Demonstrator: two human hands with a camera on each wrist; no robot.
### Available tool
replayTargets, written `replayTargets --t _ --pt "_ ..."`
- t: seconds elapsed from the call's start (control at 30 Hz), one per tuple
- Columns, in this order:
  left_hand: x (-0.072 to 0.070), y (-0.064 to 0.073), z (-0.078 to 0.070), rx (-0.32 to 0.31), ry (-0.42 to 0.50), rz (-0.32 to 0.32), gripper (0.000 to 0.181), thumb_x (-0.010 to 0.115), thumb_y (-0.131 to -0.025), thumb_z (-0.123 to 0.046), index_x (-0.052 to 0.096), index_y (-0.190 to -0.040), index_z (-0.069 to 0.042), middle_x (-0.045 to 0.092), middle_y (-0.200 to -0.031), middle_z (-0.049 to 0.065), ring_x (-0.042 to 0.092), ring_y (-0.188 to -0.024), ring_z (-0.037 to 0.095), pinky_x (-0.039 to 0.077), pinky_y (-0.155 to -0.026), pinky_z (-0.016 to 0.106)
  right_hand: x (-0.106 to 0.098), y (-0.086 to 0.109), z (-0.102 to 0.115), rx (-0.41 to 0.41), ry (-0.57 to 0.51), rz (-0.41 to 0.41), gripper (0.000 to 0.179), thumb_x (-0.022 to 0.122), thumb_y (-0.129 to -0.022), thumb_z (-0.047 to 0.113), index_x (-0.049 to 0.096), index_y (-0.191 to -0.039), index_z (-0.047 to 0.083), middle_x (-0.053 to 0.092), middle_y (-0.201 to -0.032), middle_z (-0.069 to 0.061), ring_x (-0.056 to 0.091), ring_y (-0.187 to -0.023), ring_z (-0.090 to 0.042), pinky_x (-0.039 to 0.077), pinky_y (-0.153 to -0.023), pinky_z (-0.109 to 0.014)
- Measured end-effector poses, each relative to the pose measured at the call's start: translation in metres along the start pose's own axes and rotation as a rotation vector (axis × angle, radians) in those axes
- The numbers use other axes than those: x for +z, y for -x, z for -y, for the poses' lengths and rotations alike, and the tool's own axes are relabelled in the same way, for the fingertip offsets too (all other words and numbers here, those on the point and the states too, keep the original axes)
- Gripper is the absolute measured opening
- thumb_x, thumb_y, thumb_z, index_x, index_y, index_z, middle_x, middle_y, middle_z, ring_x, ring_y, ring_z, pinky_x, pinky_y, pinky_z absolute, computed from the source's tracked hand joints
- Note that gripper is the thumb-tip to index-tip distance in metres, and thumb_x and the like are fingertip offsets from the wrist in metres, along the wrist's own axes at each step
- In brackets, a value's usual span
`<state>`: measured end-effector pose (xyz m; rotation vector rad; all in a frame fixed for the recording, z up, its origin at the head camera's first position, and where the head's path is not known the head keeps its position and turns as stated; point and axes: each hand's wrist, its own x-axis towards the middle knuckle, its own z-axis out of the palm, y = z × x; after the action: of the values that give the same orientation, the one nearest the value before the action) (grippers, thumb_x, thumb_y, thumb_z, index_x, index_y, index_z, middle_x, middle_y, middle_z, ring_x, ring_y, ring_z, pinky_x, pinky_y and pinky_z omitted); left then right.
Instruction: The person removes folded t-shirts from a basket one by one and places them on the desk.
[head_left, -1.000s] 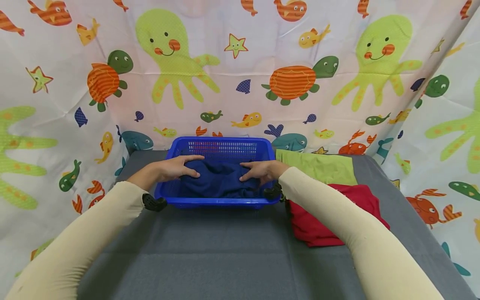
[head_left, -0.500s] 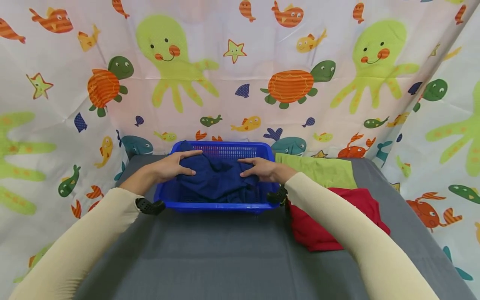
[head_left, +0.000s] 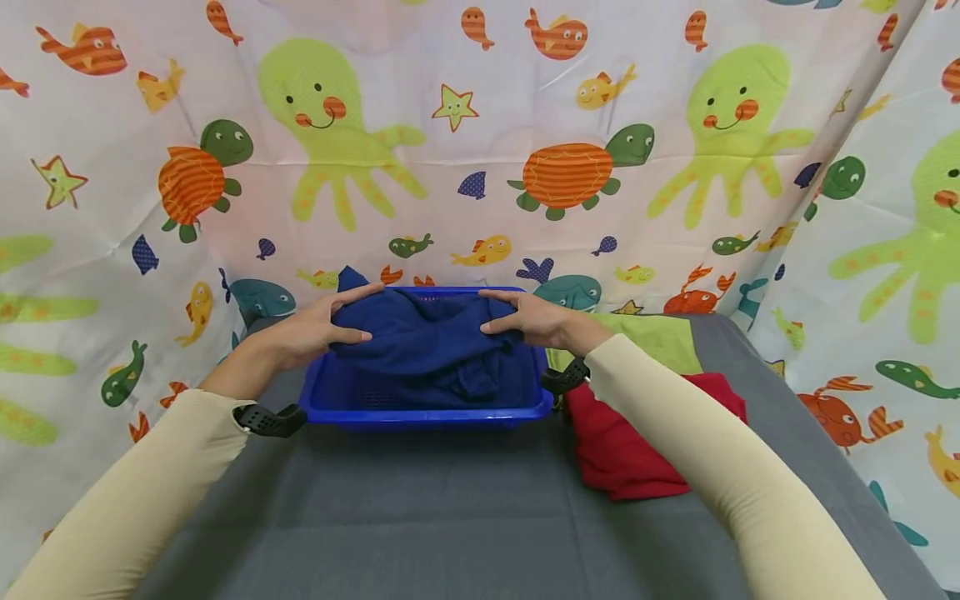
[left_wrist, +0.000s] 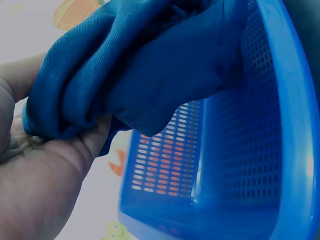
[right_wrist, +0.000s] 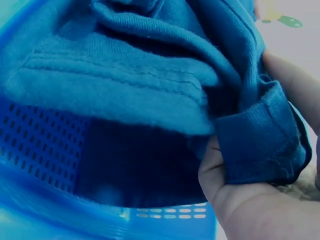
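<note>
A bunched navy blue garment (head_left: 427, 337) hangs between my two hands over the blue plastic basket (head_left: 420, 417), its lower folds dipping inside. My left hand (head_left: 303, 337) grips its left end above the basket's left side; in the left wrist view the thumb and fingers wrap around the folds (left_wrist: 165, 75). On the right, my right hand (head_left: 536, 321) pinches the other end. Stitched hems of the garment (right_wrist: 120, 95) show in the right wrist view, with one banded edge between thumb and fingers. A corner of cloth sticks up behind the left fingers.
To the basket's right lie a folded red cloth (head_left: 622, 458) and a lime green cloth (head_left: 667, 342), partly behind the right sleeve. The grey-covered table (head_left: 405, 517) runs up to a sea-animal printed curtain (head_left: 450, 200) at back and sides.
Both hands have risen from within the basket with the blue garment, which now spans above the rim. The left hand has moved slightly left. The red and green cloths lie as before.
</note>
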<state>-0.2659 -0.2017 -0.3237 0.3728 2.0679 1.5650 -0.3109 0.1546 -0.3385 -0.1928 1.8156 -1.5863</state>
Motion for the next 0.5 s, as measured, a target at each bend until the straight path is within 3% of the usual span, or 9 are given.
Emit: replayTargets --t 0.13,0.27,0.37,0.5 --pt "-0.002 0.005 -0.003 0.039 0.012 0.021 0.083 0.064 -0.097 -0.006 0.02 -0.163 -0.033 0.022 -0.168 0.012 0.031 -0.148 0.037 0.027 -0.122 0.062 0.0 0.008 0.002 -0.015 0.024 0.003 0.077 0.063 -0.099 0.005 0.028 -0.16 0.034 0.024 -0.167 -0.008 0.041 -0.144 -0.031 0.035 -0.121 -0.051" --pt "-0.003 0.006 -0.004 0.075 0.04 0.064 0.085 0.06 -0.098 -0.001 0.016 -0.163 -0.034 0.021 -0.168 0.012 0.036 -0.146 0.03 0.045 -0.113 0.038 -0.003 0.016 0.005 -0.052 0.072 -0.013 0.077 0.064 -0.098 0.006 0.028 -0.16 0.034 0.017 -0.168 -0.005 0.035 -0.148 -0.033 0.033 -0.121 -0.053" --pt "-0.003 0.006 -0.004 0.098 0.061 0.081 0.086 0.059 -0.098 0.001 0.015 -0.163 -0.035 0.02 -0.168 0.011 0.038 -0.143 0.024 0.05 -0.102 0.023 -0.005 0.021 0.01 -0.085 0.105 -0.031 0.077 0.065 -0.098 0.006 0.03 -0.16 0.034 0.015 -0.168 -0.004 0.032 -0.149 -0.033 0.03 -0.122 -0.057" --pt "-0.003 0.006 -0.005 0.11 0.061 0.081 0.087 0.059 -0.098 0.001 0.014 -0.163 -0.036 0.019 -0.169 0.012 0.034 -0.146 0.025 0.049 -0.102 0.021 -0.006 0.026 0.013 -0.109 0.14 -0.045 0.076 0.066 -0.097 0.008 0.031 -0.159 0.034 0.015 -0.169 -0.003 0.031 -0.15 -0.033 0.027 -0.122 -0.06"
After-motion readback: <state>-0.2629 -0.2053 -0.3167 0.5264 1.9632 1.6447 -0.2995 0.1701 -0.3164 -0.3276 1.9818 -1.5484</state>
